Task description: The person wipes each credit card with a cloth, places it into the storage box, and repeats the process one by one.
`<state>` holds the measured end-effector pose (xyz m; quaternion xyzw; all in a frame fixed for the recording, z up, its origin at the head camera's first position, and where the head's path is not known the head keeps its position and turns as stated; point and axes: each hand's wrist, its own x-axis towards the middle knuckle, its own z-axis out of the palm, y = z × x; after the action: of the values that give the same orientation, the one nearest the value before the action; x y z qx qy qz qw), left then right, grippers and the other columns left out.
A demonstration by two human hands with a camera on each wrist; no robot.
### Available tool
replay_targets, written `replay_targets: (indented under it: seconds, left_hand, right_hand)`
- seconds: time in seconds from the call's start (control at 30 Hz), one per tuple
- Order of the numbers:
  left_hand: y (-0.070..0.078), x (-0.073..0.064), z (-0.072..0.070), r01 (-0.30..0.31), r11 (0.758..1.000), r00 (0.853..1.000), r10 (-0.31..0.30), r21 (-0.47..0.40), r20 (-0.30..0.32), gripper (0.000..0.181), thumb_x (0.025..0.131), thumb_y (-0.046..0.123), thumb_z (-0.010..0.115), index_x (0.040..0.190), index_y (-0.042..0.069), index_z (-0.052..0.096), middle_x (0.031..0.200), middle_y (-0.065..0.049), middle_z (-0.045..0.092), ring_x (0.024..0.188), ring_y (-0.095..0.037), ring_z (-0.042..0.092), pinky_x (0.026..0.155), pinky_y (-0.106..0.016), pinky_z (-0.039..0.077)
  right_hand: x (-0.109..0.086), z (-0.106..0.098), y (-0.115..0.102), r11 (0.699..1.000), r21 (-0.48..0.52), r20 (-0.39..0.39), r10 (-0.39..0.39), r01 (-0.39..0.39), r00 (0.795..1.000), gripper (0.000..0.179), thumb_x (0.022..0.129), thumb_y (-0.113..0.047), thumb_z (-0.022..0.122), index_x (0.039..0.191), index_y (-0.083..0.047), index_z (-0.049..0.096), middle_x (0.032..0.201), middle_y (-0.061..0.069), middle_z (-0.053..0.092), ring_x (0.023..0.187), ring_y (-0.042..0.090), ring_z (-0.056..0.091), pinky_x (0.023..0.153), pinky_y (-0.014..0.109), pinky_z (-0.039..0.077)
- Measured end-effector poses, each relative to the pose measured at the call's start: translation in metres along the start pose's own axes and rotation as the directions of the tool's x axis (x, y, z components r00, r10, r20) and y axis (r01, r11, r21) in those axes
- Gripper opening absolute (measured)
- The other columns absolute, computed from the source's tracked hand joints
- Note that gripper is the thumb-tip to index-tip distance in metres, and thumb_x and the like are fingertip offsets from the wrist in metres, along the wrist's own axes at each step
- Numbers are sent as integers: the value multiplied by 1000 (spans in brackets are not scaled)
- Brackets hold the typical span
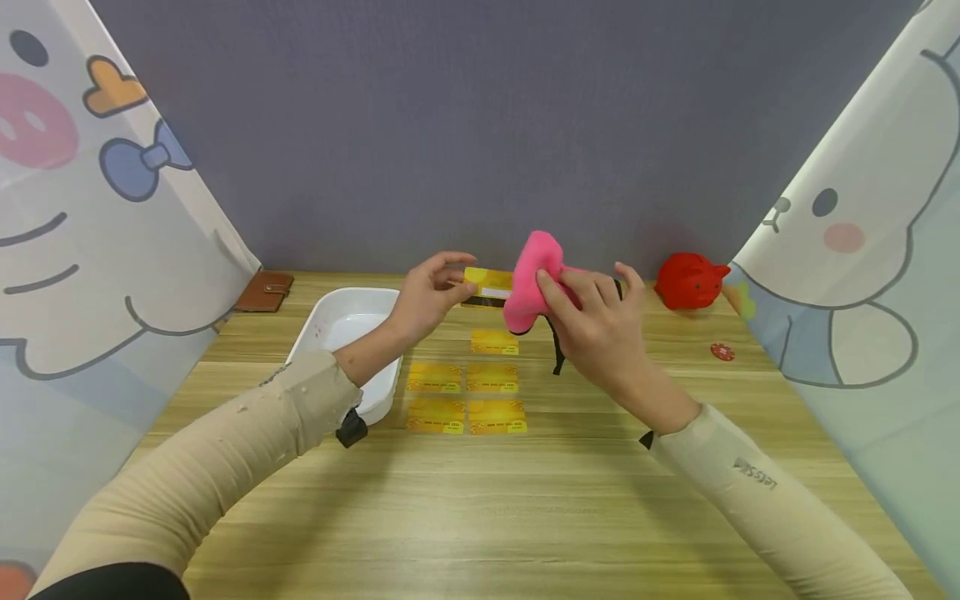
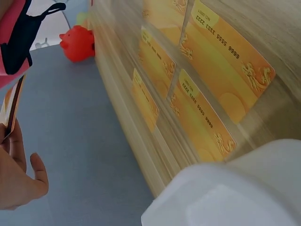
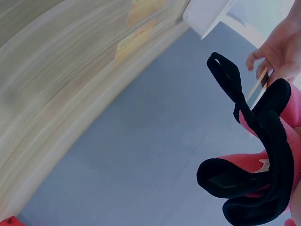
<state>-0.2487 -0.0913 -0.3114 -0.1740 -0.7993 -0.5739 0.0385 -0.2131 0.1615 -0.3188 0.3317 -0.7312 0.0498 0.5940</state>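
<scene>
My left hand [image 1: 431, 292] pinches the left end of a yellow bank card [image 1: 487, 283], which shows a dark stripe and a white strip. The right end of that card meets or passes behind a soft pink fabric item [image 1: 534, 279] in the head view; contact is unclear. My right hand [image 1: 600, 321] grips this pink item, thumb in front. Black trim and a black loop [image 3: 225, 75] hang from it in the right wrist view. Below the hands, several yellow-orange cards [image 1: 491, 377] lie in rows on the table, printed with numbers and gold dragon-like figures.
A white tray [image 1: 382, 404] stands left of the cards, under my left forearm. At the back left lies a brown leather wallet [image 1: 264, 292]. A red piggy bank [image 1: 688, 282] and a red poker chip [image 1: 722, 352] are on the right. A grey panel [image 1: 480, 133] rises behind the wooden table.
</scene>
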Motion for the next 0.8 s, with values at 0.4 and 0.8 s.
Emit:
replay_targets:
  seconds: [0.4, 0.8]
  left_hand:
    - [10, -7, 23, 0, 986, 999, 6, -169, 36, 22, 95, 2, 65, 117, 3, 66, 109, -16, 74, 94, -17, 67, 89, -32, 55]
    - [7, -8, 8, 28, 991, 998, -21, -128, 54, 29, 93, 13, 72, 122, 12, 67, 97, -1, 73, 99, -34, 66, 90, -38, 51]
  right_hand:
    - [2, 14, -18, 999, -20, 110, -44, 46, 993, 31, 94, -5, 64, 121, -18, 69, 103, 11, 67, 93, 32, 60, 98, 69, 35]
    - [-7, 10, 1, 992, -126, 229, 20, 10, 973, 39, 87, -4, 70, 124, -17, 66, 104, 15, 69, 89, 35, 64, 94, 65, 40]
